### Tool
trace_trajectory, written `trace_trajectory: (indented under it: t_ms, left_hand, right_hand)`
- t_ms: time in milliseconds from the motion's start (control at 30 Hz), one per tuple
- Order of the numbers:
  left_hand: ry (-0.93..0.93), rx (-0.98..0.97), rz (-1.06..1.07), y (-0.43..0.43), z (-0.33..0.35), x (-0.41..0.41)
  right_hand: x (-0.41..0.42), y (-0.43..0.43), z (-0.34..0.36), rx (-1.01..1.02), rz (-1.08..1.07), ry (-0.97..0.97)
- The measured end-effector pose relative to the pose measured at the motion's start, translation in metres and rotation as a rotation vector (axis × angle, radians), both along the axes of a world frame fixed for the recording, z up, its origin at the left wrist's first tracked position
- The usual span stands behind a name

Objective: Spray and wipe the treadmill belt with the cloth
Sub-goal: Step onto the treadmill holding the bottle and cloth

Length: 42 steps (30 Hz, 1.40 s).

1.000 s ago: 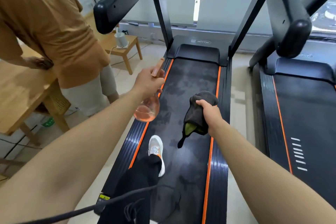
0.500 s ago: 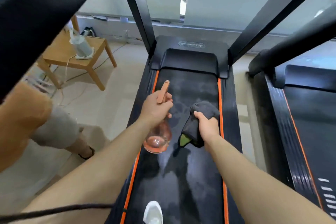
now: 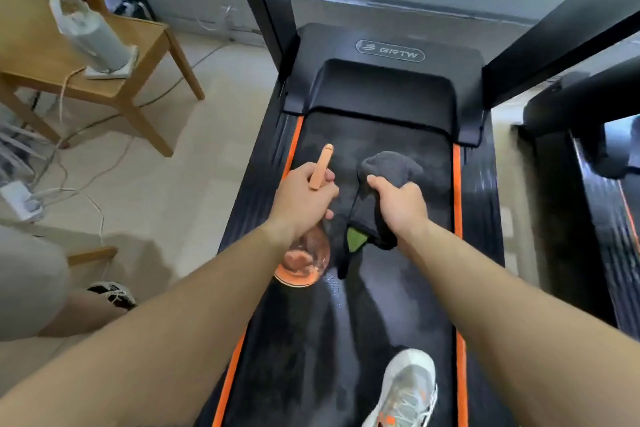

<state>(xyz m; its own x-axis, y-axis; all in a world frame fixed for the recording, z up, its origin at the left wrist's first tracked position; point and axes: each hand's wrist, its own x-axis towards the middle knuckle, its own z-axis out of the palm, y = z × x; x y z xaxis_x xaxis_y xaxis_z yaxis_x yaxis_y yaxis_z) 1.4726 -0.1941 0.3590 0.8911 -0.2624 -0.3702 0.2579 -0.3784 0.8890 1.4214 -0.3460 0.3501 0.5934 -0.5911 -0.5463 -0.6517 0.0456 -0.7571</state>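
My left hand (image 3: 304, 198) is wrapped round the neck of the spray bottle (image 3: 304, 258), with the nozzle (image 3: 322, 166) aimed forward so the mist lands on the treadmill belt (image 3: 381, 305) ahead of me. My right hand (image 3: 398, 208) grips the bunched dark cloth (image 3: 388, 166) low over the belt's front, ready to wipe. I can't tell whether the cloth touches the belt. My left hand hides the bottle's neck and trigger.

Left arm: bare, reaching forward and down; left hand (image 3: 304, 199) gripping the spray bottle (image 3: 304, 262) by its neck, fingers curling round it. Right arm: reaching forward alongside; right hand (image 3: 401, 206) clutching the cloth (image 3: 391, 165), knuckles facing up. Hands sitting near each other, not touching.
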Motion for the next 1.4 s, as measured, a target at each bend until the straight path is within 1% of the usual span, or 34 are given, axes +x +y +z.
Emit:
trace_trajectory:
  t_ms: [233, 367, 433, 500, 600, 633, 700, 767, 833, 900, 933, 967, 1033, 1133, 1400]
  left_hand:
    - [0.07, 0.024, 0.076, -0.049, -0.108, 0.093]
    - [0.073, -0.031, 0.063, -0.075, -0.159, 0.138]
    - [0.081, -0.087, 0.061, -0.084, -0.182, 0.156]
    - [0.11, -0.121, 0.04, -0.092, -0.206, 0.173]
    - [0.197, -0.189, 0.035, -0.102, -0.24, 0.204]
    - [0.224, -0.217, 0.035, -0.104, -0.25, 0.214]
    - [0.236, -0.236, 0.029, -0.11, -0.266, 0.234]
    - [0.236, -0.231, 0.02, -0.119, -0.283, 0.252]
    - [0.256, -0.234, 0.015, -0.128, -0.295, 0.266]
    - [0.265, -0.204, 0.011, -0.135, -0.308, 0.277]
    - [0.258, -0.177, 0.007, -0.138, -0.312, 0.281]
    - [0.258, -0.148, 0.004, -0.14, -0.316, 0.284]
    - [0.295, -0.116, 0.02, -0.144, -0.325, 0.286]
    - [0.357, -0.141, 0.048, -0.148, -0.335, 0.284]
    - [0.385, -0.159, 0.096, -0.153, -0.343, 0.296]
  right_hand:
    - [0.079, -0.074, -0.132, 0.048, -0.035, 0.0]
    - [0.12, -0.101, -0.195, 0.013, -0.105, 0.018]
    - [0.139, -0.111, -0.22, -0.035, -0.124, 0.033]
    - [0.161, -0.119, -0.242, -0.148, -0.143, 0.033]
    - [0.189, -0.131, -0.277, -0.499, -0.129, 0.063]
    - [0.196, -0.136, -0.288, -0.624, -0.095, 0.041]
    - [0.205, -0.152, -0.309, -0.85, 0.002, -0.063]
    - [0.213, -0.175, -0.329, -1.04, 0.182, -0.145]
    - [0.212, -0.192, -0.357, -1.107, 0.427, -0.161]
    - [0.197, -0.189, -0.393, -1.113, 0.699, -0.036]
    - [0.187, -0.182, -0.409, -1.111, 0.799, 0.033]
    - [0.178, -0.175, -0.423, -1.11, 0.845, 0.066]
    - [0.167, -0.169, -0.437, -1.107, 0.847, 0.069]
    - [0.168, -0.176, -0.438, -1.122, 0.875, 0.083]
    - [0.166, -0.182, -0.442, -1.169, 0.901, 0.039]
